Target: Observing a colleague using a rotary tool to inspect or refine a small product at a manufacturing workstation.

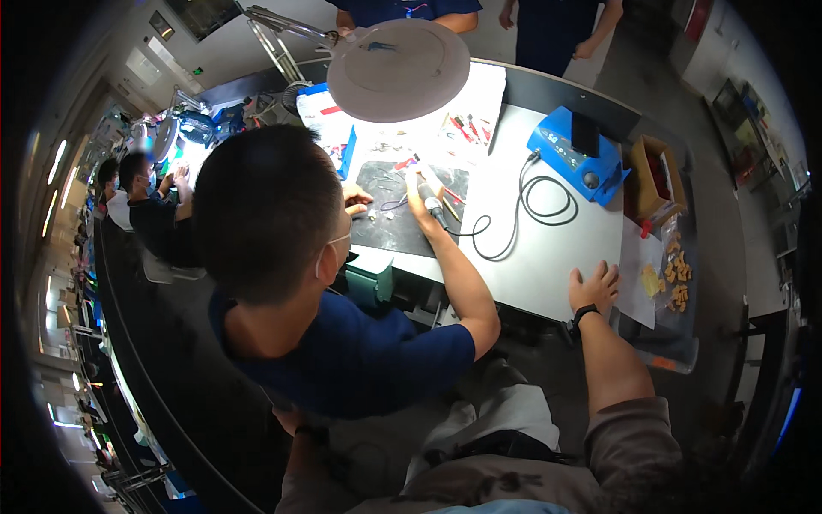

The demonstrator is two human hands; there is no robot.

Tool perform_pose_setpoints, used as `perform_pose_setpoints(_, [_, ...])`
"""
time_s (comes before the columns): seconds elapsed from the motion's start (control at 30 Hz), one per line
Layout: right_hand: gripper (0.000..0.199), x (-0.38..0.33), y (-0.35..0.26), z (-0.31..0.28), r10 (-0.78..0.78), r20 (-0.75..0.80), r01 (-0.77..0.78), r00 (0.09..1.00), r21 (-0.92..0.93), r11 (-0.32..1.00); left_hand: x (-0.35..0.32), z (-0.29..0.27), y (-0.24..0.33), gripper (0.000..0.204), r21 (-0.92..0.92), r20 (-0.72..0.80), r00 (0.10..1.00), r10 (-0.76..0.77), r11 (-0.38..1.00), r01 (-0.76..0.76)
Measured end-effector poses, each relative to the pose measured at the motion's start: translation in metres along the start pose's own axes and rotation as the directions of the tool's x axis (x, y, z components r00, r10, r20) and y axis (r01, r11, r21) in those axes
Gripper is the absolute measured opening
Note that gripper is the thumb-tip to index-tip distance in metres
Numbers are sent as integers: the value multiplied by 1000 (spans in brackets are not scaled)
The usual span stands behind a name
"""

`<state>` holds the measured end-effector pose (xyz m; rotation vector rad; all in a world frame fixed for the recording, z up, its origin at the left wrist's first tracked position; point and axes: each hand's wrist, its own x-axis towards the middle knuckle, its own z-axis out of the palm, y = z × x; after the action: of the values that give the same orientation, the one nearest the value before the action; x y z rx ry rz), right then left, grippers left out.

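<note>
The right hand [593, 287] is being rested flat on the edge of the white table [556, 257], its fingers spread and gripping nothing; a dark watch [582, 313] is being worn on that wrist. The hand seems to be laid there for support while the work ahead is being watched. The left hand is being hidden behind a co-worker in a blue shirt [342, 351] seated in front, so whether its fingers are open or closed cannot be told.

A soldering iron [431, 204] is being held by the co-worker's right hand over a dark mat [402, 231], probably so that the table is shielded from heat. Its black cable [522, 214] is being looped loosely across the table to one blue soldering station [578, 154], set aside to the right where the cable can reach. One round magnifier lamp [398, 68] is being hung on its arm above the mat, likely for light and a closer view.

Just beside the right hand, one sheet of paper [638, 274] is being kept, and beyond it a clear bag of small yellow parts [676, 270], too many and too small to be counted. One open cardboard box [655, 180] is standing near the station. Two people are standing at the table's far side, and at least two more are being seated at the bench on the left.
</note>
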<state>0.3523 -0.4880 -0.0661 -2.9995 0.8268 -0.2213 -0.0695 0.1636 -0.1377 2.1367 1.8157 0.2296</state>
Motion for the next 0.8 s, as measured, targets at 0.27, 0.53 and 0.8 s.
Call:
perform_pose_setpoints(0.27, [75, 7, 5, -4, -5, -48, 7, 999, 28, 1000, -15, 6, 13, 67, -4, -33, 998, -47, 999, 47])
perform_pose_setpoints(0.53, [73, 7, 6, 2, -10, -66, 11, 998, 18, 1000, -10, 8, 8, 60, -26, -64, 997, -39, 999, 38])
perform_pose_setpoints(0.8, [74, 5, -5, -6, -5, -2, 5, 1000, 24, 1000, -12, 3, -2, 64, -28, -140, 990, -3, 1000, -1])
